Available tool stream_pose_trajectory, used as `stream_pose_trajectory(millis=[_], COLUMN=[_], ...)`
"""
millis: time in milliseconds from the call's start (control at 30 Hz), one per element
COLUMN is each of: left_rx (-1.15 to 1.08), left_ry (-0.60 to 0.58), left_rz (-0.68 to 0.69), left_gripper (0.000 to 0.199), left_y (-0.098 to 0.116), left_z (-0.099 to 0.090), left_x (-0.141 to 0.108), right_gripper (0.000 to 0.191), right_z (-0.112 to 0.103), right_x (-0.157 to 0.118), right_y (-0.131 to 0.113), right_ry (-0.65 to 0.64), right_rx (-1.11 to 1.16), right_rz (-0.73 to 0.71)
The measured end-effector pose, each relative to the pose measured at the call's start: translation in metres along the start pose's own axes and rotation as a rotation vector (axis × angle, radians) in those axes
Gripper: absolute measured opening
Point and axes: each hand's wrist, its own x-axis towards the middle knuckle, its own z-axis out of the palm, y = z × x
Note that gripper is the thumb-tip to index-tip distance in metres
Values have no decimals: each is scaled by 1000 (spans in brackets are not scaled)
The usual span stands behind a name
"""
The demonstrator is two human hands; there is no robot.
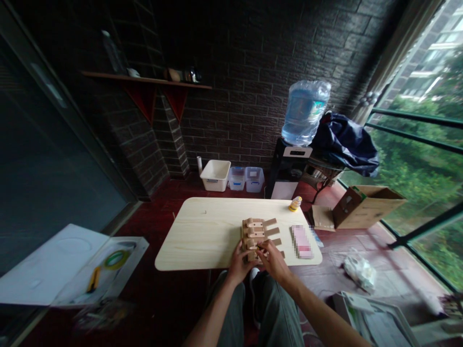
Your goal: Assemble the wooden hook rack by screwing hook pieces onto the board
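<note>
Wooden piece (253, 232) sitting at near edge of table (202, 241) — left hand (239, 262) and right hand (271, 255) touching its near end, fingers bent over it — exact grip too small to tell.

Tabletop (202, 241) left mostly open — wooden assembly (254, 232), bottle (295, 204) rightward

Clockwise from the middle of the pale table (202, 241): a wrapped water jug (304, 113) on its dispenser (285, 168) at one o'clock, dark blue cloth (349, 144) at two, a cardboard box (365, 212) and, on the tabletop, a pixelated pink item (303, 242) at three, an open white case (79, 270) at nine, three plastic bins (237, 179) and a wall shelf (144, 78) towards eleven.
</note>
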Motion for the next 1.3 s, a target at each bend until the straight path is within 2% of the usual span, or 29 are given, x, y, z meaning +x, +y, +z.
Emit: stream_pose_trajectory(millis=[67,167,300,433,633,800,967,1067,1167,1300], left_rx=[-14,-23,-47,-71,-46,-49,-57,-50,-36,-35], left_ry=[-17,-36,-18,-12,1,7,-3,-20,-25,-6], left_rz=[2,-2,-13,-4,-18,1,-1,-4,-2,-34], left_gripper=[45,42,41,44,43,43,43,44,46,44], left_y=[-1,-1,0,-1,-7,-7,-1,2,1,-3], left_z=[0,1,2,5,9,10,8,7,7,11], left_x=[0,0,-1,-3,-7,-9,-7,-6,-7,-8], right_gripper=[25,30,29,28,25,39,36,39,35,28], right_z=[2,2,-1,-4,-1,0,-10,-16,-19,-17], right_x=[0,1,-3,-5,1,-5,-9,-8,-8,-4], right_y=[-1,-4,-2,4,8,13,10,5,4,9], right_ry=[18,-39,-101,-83,-44,0,-15,-100,-172,-125], right_rx=[-9,4,27,49,21,13,37,60,86,52], right_rz=[-16,-45,11,51,-14,43,18,29,60,25])
